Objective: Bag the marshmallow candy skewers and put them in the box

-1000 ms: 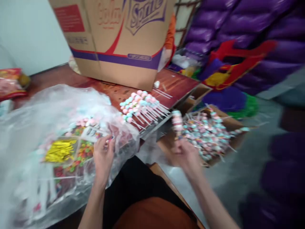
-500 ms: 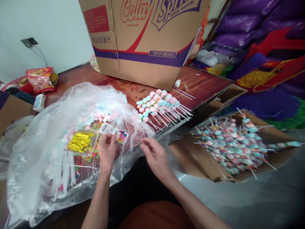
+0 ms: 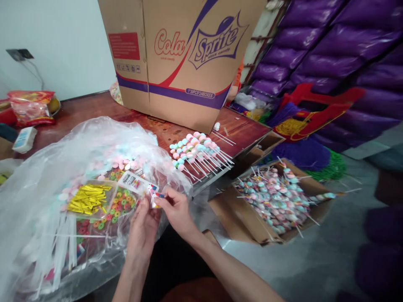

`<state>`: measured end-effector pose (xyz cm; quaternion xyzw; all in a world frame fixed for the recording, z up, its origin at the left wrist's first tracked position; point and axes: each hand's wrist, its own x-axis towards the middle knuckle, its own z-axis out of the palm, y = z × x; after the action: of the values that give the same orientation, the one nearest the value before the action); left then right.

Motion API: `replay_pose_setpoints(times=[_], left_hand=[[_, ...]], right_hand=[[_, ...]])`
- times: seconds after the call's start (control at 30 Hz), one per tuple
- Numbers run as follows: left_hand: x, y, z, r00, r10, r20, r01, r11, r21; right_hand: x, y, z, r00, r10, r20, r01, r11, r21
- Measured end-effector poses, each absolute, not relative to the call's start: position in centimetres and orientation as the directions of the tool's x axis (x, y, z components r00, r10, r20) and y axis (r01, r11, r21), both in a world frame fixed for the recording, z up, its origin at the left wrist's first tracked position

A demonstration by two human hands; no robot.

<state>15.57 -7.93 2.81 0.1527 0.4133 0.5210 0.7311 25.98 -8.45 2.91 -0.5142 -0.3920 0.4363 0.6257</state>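
Observation:
My left hand (image 3: 144, 223) is closed on the lower edge of a small white printed card (image 3: 153, 190) with red and blue figures. The thumb and fingers of my right hand (image 3: 176, 209) pinch the same card from the right. Just behind it lies a clear printed packet (image 3: 134, 182) on the sheet of clear plastic (image 3: 94, 130). To the left, a shallow clear tray holds yellow twist ties (image 3: 90, 199). Colourful candy rings (image 3: 119, 204) are scattered beside that tray, and pink and blue round candies (image 3: 121, 162) lie farther back.
Rows of candy sticks (image 3: 197, 149) rest near the table's right edge. Behind them stands a large carton (image 3: 176, 79). An open box of wrapped candy skewers (image 3: 273, 201) is at lower right. White sticks (image 3: 59, 247) lie at left, and a red snack bag (image 3: 31, 107) sits behind.
My right hand, earlier apart on the right, has come over to the card in my left hand and grips it. The camera view has turned right.

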Motion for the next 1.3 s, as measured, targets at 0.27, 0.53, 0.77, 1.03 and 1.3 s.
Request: replay_pose_setpoints(times=[0.27, 0.53, 0.77, 1.03, 1.3], left_hand=[[16.8, -7.2, 2.9, -0.044, 0.913, -0.406, -0.669, 0.274, 0.690], [16.8, -6.4, 4.1, -0.095, 0.883, -0.460, -0.679, 0.281, 0.678], [16.9, -5.3, 3.8, -0.131, 0.870, -0.475, -0.735, 0.237, 0.636], [16.3, -4.5, 3.7, -0.133, 0.827, -0.546, -0.779, 0.253, 0.574], [15.4, -4.5, 3.4, -0.137, 0.818, -0.559, -0.796, 0.244, 0.553]], right_hand=[[27.0, -8.7, 2.2, 0.335, 0.937, 0.099, -0.026, 0.114, -0.993], [30.1, -8.1, 3.3, 0.260, 0.940, 0.223, 0.256, 0.156, -0.954], [37.8, -3.6, 4.8, 0.392, 0.691, 0.608, 0.878, -0.084, -0.470], [41.8, -2.3, 4.0, 0.444, 0.760, 0.476, 0.891, -0.317, -0.324], [36.2, -10.4, 4.9, 0.253, 0.805, 0.536, 0.577, 0.319, -0.752]])
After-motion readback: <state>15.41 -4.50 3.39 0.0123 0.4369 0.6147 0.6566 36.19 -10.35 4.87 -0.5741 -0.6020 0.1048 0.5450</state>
